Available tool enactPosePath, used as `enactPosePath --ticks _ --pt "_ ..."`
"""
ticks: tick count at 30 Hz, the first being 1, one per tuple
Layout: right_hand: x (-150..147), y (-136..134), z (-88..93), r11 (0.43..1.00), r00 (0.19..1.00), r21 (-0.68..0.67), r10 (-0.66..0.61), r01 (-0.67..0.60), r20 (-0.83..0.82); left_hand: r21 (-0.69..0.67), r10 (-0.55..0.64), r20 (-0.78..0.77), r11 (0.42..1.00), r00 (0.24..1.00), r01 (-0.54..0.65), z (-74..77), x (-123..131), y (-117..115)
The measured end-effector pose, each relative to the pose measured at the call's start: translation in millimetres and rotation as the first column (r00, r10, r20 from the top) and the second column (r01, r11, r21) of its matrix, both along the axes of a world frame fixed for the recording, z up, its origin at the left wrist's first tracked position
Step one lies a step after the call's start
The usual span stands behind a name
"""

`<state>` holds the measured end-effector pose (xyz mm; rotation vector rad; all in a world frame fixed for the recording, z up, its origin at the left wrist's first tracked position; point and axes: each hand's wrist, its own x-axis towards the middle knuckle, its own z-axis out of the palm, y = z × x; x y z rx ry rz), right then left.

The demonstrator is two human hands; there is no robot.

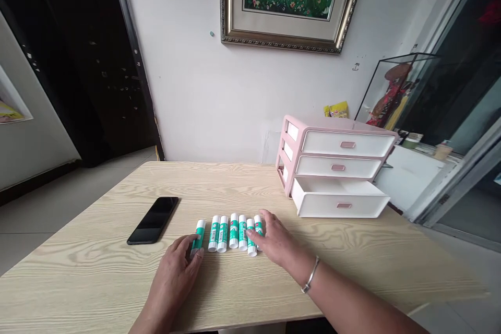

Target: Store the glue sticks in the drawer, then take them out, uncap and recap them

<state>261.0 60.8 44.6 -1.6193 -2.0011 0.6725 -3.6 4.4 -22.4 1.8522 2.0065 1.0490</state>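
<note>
Phone (152, 221), black with its dark screen up, lies on the pale wood-grain bench (97, 271) toward the left. Near it, the left hand (170, 276) has its grip clenched around the leftmost of seven white-and-green glue sticks (234, 232); the other six lie side by side in a row. The right hand (274, 237) is released, fingers (254, 235) spread and touching the row's right end, a silver bangle (310, 274) on its wrist. Further right stands a pink-and-white drawer unit (332, 162), its bottom drawer (338, 199) pulled open.
</note>
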Motion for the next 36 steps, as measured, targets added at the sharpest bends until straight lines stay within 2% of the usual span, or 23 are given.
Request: enactPosePath --ticks 5,9,12,17,23,27,31,33,36 --pt "-25 4 -14.0 0.988 0.976 0.137 0.046 -0.076 0.215 -0.001 -0.034 0.013 0.999 0.999 0.034 1.0 0 -1" --pt "-29 15 -30.5 0.982 0.962 0.153 0.064 -0.107 0.265 0.002 -0.047 0.029 0.999 0.998 0.047 2.6 0 -3" --pt "-26 22 -34.8 0.983 0.955 0.136 0.078 -0.122 0.287 -0.008 -0.049 0.035 0.999 0.998 0.049 5.7 1 -4" --pt "-20 25 -34.1 0.984 0.915 0.116 0.082 -0.138 0.395 -0.003 -0.041 0.025 0.999 0.999 0.041 9.9 2 -5" --pt "-13 26 -33.6 0.978 0.870 0.116 0.098 -0.174 0.483 0.009 -0.037 0.017 0.999 0.999 0.037 5.0 -1 -4" --pt "-10 29 -22.0 0.980 0.807 0.068 0.114 -0.187 0.579 -0.006 -0.039 0.007 0.999 0.999 0.039 6.1 0 -4" --pt "-7 26 -8.0 0.989 0.734 0.036 0.081 -0.141 0.674 -0.017 -0.025 0.003 1.000 1.000 0.025 15.1 3 -7" --pt "-3 24 -5.2 0.986 0.731 0.034 0.098 -0.163 0.676 -0.020 -0.024 0.005 1.000 1.000 0.024 18.9 4 -9" --pt "10 25 -5.3 0.973 0.789 0.076 0.130 -0.218 0.601 -0.024 -0.029 0.007 0.999 1.000 0.029 18.5 2 -8"
